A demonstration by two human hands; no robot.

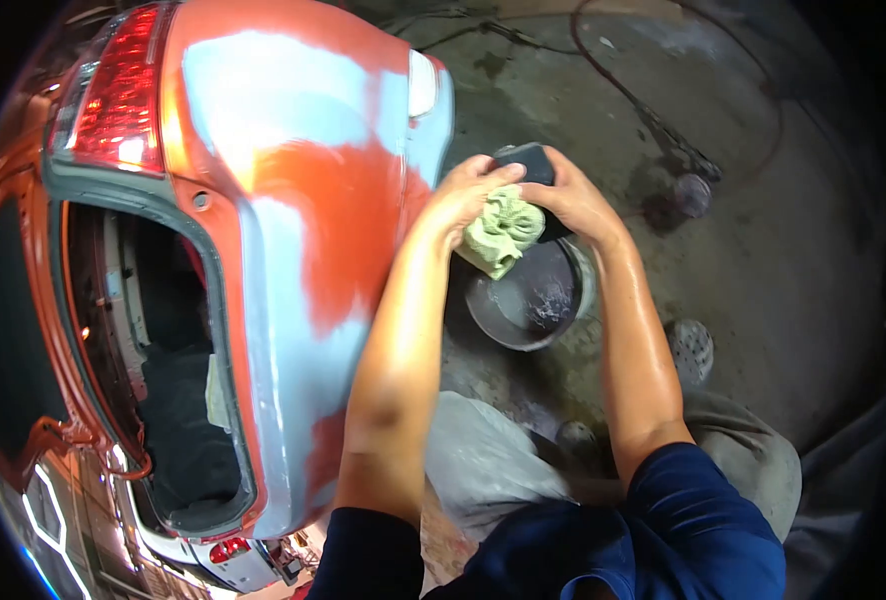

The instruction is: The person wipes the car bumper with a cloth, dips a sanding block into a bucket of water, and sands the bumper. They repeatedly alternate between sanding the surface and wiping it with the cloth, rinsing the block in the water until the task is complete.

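Both hands are close together above a bucket of water (525,335). My left hand (460,197) is closed around a crumpled light green cloth (504,228), and its thumb presses on a black sanding block (529,163). From the other side my right hand (580,200) grips the same block, with fingers and thumb around its edge. Part of the block is hidden behind the fingers and the cloth. Left of my hands is an orange car body (348,210) with grey-white patches on its rear corner.
The car's red tail light (121,90) and open rear hatch frame (38,290) are at the left. A hose with a spray wand (668,135) lies on the wet concrete floor (763,250). My bent knees (488,465) are below the bucket.
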